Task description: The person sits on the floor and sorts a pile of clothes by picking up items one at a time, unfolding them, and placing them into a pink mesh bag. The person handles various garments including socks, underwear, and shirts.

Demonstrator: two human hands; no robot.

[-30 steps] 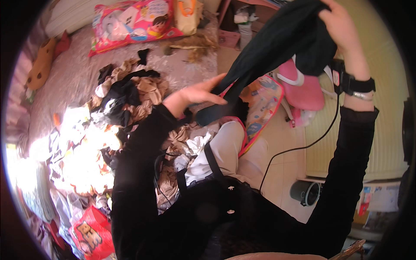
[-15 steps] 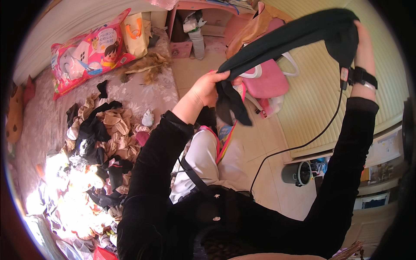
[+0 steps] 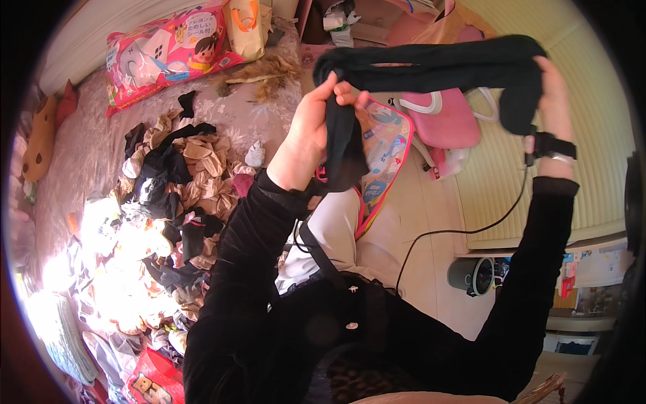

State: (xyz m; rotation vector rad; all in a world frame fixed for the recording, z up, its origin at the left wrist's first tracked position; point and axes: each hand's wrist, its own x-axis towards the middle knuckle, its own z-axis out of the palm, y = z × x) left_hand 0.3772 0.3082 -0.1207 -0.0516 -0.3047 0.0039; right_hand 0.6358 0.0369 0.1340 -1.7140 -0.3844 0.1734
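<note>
A long black stocking (image 3: 431, 67) is stretched sideways in front of me at chest height or above, in two bands with a slim gap between them. My left hand (image 3: 316, 128) pinches its left end between thumb and fingers, and a loose dark flap hangs below. At the other end my right hand (image 3: 553, 91) is closed on the cloth, its fingers mostly hidden behind it. A black band with a cable circles my right wrist. Left of my arm, a heap of black and beige hosiery (image 3: 198, 172) lies on the bed.
A large pink package (image 3: 168, 57), a cream bag (image 3: 247, 30) and a brown furry item (image 3: 262, 75) lie along the bed's far side. Beyond my hands stands a pink chair (image 3: 444, 121). A grey bin (image 3: 471, 276) sits on the floor; a black cable (image 3: 464, 231) loops from my right wrist.
My left hand has moved up along the stocking, which now runs in two level bands instead of one slanting band. My right hand has lowered slightly. The whole view has shifted a little.
</note>
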